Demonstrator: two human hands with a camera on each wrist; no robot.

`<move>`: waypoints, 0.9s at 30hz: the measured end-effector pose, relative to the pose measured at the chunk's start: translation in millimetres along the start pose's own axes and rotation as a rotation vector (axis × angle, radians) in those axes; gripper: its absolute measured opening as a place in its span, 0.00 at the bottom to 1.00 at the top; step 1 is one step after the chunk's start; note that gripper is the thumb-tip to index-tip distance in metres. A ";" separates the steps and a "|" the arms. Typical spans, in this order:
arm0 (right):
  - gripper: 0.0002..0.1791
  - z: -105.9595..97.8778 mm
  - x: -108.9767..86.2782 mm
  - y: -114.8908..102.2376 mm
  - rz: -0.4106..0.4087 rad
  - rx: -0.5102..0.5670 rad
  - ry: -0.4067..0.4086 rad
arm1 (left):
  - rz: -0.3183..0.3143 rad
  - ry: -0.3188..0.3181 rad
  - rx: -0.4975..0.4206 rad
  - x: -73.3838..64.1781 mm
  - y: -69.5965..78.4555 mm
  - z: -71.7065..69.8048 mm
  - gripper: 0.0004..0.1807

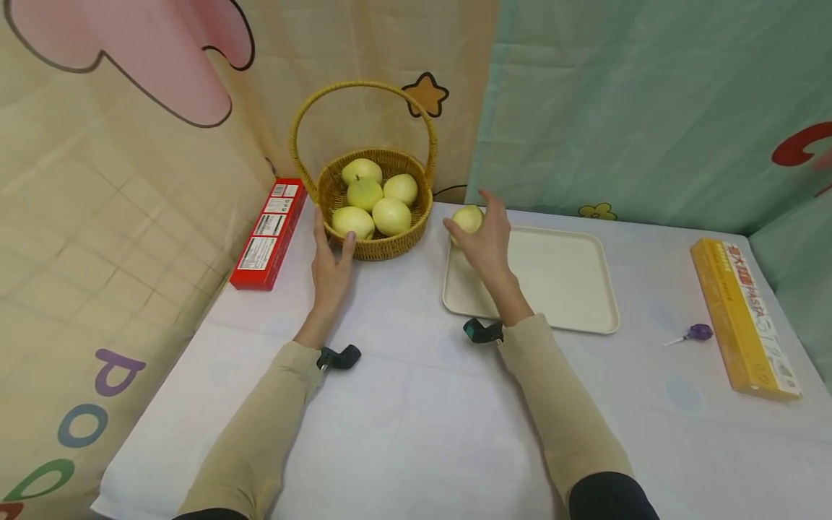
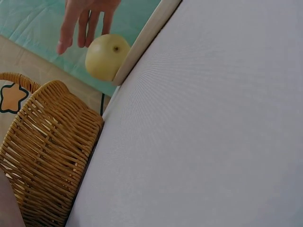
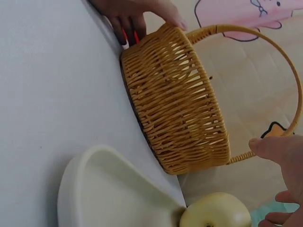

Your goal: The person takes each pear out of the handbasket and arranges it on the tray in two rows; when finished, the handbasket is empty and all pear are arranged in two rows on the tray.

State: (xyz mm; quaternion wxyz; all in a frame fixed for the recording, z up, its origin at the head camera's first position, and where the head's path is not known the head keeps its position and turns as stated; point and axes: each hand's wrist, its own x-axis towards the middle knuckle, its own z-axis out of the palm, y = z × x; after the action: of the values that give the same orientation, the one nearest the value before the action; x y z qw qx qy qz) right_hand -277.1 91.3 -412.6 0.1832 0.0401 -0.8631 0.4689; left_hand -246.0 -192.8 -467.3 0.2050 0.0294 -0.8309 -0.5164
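Observation:
In the head view, a wicker basket (image 1: 385, 250) with a tall hoop handle stands at the back, with several pale yellow pears (image 1: 392, 217) inside. My left hand (image 1: 333, 274) holds its near left side, thumb at the rim and fingers along the outer wall. One more pear (image 2: 108, 56) sits at the back left corner of a cream rectangular tray (image 1: 559, 278). Around this pear my right hand (image 1: 487, 242) is spread; in the right wrist view the thumb (image 3: 267, 147) stands apart from it, and the left wrist view shows the fingers loose above it.
A red box (image 1: 269, 235) lies left of the basket. To the right of the tray are a purple lollipop (image 1: 699, 332) and a yellow pasta box (image 1: 744, 318). Printed curtains (image 1: 624, 108) hang behind the white-covered table (image 1: 403, 433).

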 end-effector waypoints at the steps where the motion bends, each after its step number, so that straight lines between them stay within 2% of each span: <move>1: 0.47 0.0 -1.1 -3.6 -0.016 0.008 0.001 | 0.001 -0.001 0.000 -0.2 -0.1 0.0 0.45; 9: 0.44 12.7 -6.7 -26.0 -0.190 0.038 0.003 | 0.016 0.002 0.000 -0.6 -0.1 -0.4 0.45; 14: 0.43 27.7 -3.9 -44.3 -0.222 0.008 -0.074 | 0.021 0.000 0.003 0.4 -0.1 -1.1 0.45; 19: 0.46 44.6 9.2 -63.0 -0.216 0.001 -0.194 | 0.016 0.005 0.001 1.0 -2.7 0.2 0.45; 24: 0.49 57.9 22.9 -76.0 -0.123 -0.029 -0.321 | 0.015 0.004 0.007 1.1 -4.6 -0.4 0.46; 27: 0.48 63.2 29.7 -79.8 -0.079 -0.074 -0.366 | 0.017 0.002 0.014 1.2 -3.3 -2.0 0.46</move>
State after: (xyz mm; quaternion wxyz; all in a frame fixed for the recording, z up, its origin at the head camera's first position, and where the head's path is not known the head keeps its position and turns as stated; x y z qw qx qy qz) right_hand -303.2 -2.2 -369.9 0.0429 0.1517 -0.8963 0.4144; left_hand -246.9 -196.4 -469.0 0.2101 0.0242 -0.8345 -0.5088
